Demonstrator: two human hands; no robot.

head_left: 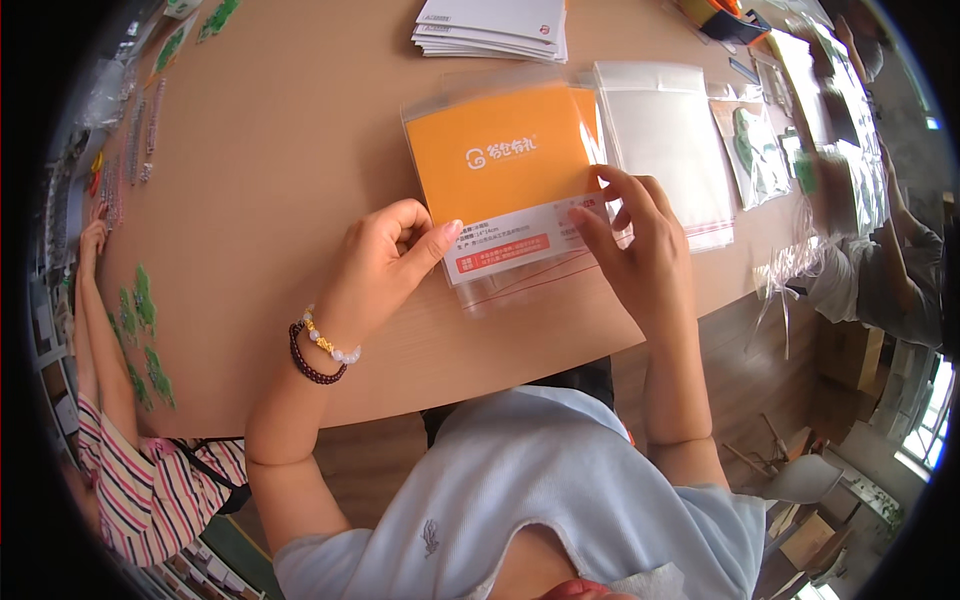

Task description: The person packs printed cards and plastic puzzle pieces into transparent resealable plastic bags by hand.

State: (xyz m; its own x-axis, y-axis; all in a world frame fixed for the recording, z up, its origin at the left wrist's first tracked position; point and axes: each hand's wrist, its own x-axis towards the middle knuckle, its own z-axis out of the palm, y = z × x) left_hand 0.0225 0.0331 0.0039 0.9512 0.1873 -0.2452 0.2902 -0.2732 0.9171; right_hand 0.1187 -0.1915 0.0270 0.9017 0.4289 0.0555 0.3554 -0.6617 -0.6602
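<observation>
An orange card [500,130] with a white printed strip along its lower part lies tilted before me, in a clear plastic sleeve. My left hand [385,255] is closed at its lower left corner, thumb on the front and fingers curled at the edge. At the right edge my right hand [645,225] grips with bent fingers, its thumb over the white strip. Under the card's lower edge, another clear bag with red lines [530,285] shows partly. More orange peeks out behind the card's right side. Close by on the right lie clear plastic bags [665,150].
A stack of white cards or envelopes [490,30] lies at the far edge. Right of the bags is a clear packet with green pieces [752,145]. Green cut-outs [145,300] lie on the left, where a co-worker's hand [93,240] rests. Another person sits at the right.
</observation>
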